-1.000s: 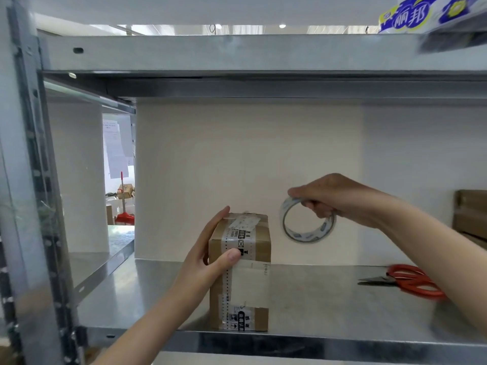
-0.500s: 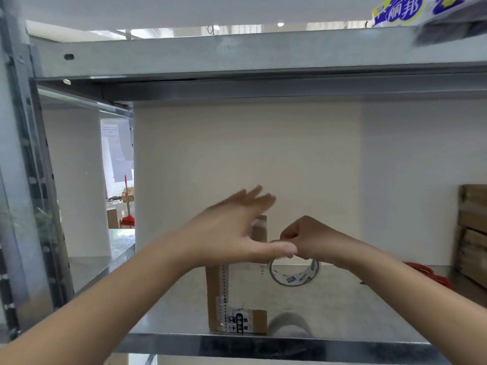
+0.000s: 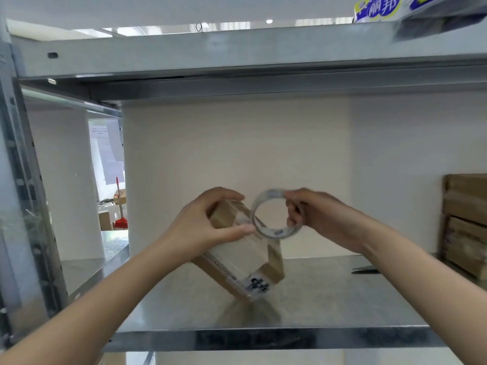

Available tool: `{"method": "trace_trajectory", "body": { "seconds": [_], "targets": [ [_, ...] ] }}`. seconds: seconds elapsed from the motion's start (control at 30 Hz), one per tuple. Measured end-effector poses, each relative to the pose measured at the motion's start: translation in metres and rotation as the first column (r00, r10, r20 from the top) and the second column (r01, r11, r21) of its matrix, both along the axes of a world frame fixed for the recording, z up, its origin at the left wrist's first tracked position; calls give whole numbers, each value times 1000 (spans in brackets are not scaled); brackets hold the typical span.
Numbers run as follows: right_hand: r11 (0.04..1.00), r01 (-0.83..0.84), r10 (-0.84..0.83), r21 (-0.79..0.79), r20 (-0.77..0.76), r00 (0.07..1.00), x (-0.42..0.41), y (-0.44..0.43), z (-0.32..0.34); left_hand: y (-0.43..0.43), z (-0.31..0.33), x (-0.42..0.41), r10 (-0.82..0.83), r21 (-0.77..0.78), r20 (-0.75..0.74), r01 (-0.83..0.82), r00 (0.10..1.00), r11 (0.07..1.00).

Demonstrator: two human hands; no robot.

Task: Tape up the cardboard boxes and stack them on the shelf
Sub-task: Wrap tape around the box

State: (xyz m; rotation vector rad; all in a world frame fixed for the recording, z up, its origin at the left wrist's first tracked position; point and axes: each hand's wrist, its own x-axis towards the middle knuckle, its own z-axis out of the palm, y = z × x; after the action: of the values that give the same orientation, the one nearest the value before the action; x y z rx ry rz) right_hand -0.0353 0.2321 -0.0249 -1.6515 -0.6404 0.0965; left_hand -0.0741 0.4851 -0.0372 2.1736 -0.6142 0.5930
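L hand grips the top end of the small brown cardboard box w/ white label and clear tape strips. Fingers are curled over the far upper edge, thumb laid flat across the near face, pointing right twd the roll.

Box is not upright. It's tipped, long axis diagonal: upper end under the L palm, lower end down and to the right of that hand. The black-print end faces down-right. Lowest corner sits at the galvanised steel shelf deck. Motion blur there, so can't confirm contact vs just above.

R hand pinches the clear packing-tape roll at its upper-right rim, fingers hooked through the core, thumb side on the outside. Roll stands on edge, opening facing cam, betw the two hands. Its lower-left rim overlaps the box's upper-right edge and meets the L thumb tip. Can't tell if tape is pulled out, too blurred.

Both forearms come in from the bottom corners, hands at the same height, close together.

Past the R wrist, lying on the deck: dark scissor blades, handles hidden by the arm. Further right of the R hand, a stack of flat brown cardboard by the wall. Above the hands, the grey shelf beam, w/ a blue/yellow printed pack on top at right. Far left of the L hand, a red dustpan in the room behind.
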Motion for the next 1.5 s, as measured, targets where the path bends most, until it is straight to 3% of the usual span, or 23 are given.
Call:
{"method": "trace_trajectory", "body": {
  "seconds": [0.07, 0.2, 0.37, 0.6, 0.83, 0.93, 1.0, 1.03, 1.1, 1.17, 1.27, 1.33, 1.43, 1.5],
  "targets": [
    [997, -12, 11, 79, 17, 1000, 0, 5, 7, 3, -27, -7, -24, -227, -26, 18, 999, 974],
    [995, 41, -39, -91, 23, 999, 2, 38, -7, 4, -88, -7, -19, -426, -194, -67, 981, 902],
    [935, 176, -168, -308, 52, 984, 4, 51, 2, 13, -93, -6, -46, -384, -320, -85, 946, 920],
    [825, 328, -263, -461, 202, 944, -2, 13, 35, 19, -99, -3, -50, -391, -306, -77, 951, 917],
    [660, 355, -287, -662, 214, 934, 0, -19, -3, 21, -96, -3, -6, -305, -274, -81, 962, 949],
    [695, 298, -286, -654, 129, 950, 2, -19, -27, 20, -94, -4, 11, -211, -209, -56, 978, 976],
    [727, 287, -293, -624, 96, 951, 4, -21, -32, 23, -86, -6, 57, -48, -139, -65, 989, 997],
    [738, 278, -291, -614, 82, 953, 5, -21, -32, 25, -77, -8, 91, 111, -80, -81, 993, 990],
    [758, 261, -276, -598, 68, 959, 6, -20, -33, 24, -55, -12, 89, 429, 54, -103, 995, 897],
    [766, 253, -265, -591, 69, 962, 7, -17, -34, 8, -29, -12, 80, 587, -10, -59, 997, 807],
    [778, 250, -258, -577, 70, 964, 10, -14, -35, -27, -13, 7, 91, 645, -280, 116, 956, 756],
    [787, 253, -269, -563, 57, 962, 8, -19, -35, -43, -14, 18, 86, 652, -369, 192, 925, 734],
    [836, 192, -205, -514, 32, 978, -3, -41, -24, -42, -23, 26, 50, 573, -271, 119, 961, 811],
    [921, 141, -136, -363, 38, 990, -12, -57, -5, -36, -30, 24, -41, 350, -200, 111, 979, 930]
  ]
}}
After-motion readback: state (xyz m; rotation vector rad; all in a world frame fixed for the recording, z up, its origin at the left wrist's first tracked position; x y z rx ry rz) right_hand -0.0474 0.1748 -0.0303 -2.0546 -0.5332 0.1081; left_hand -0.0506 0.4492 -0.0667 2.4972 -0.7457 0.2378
